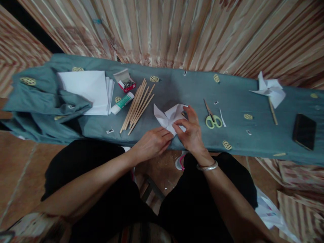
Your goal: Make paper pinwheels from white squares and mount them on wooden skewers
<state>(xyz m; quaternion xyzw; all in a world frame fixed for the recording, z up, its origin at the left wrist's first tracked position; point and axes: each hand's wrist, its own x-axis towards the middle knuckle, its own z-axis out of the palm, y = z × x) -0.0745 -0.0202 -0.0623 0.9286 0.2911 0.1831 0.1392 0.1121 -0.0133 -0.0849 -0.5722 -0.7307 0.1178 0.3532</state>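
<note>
A white paper pinwheel [171, 115] lies near the front edge of the cloth-covered table, its blades partly folded up. My left hand [155, 141] grips its lower left corner, the fingers closed on the paper. Over the pinwheel's right side, my right hand [189, 130] pinches the paper near the centre with thumb and forefinger; whether a small pin is in that pinch, I cannot tell. Several wooden sticks [138, 106] lie in a loose pile to the left. Right of my right hand are scissors [212, 119] with green handles.
On the left are a stack of white paper [83, 89], an open box of metal pins [126, 82] and a glue stick [123, 103]. A paper strip [222, 117] lies by the scissors. Far right are a pinwheel on a stick [272, 89] and a phone [304, 131]. A pleated curtain [162, 30] hangs behind.
</note>
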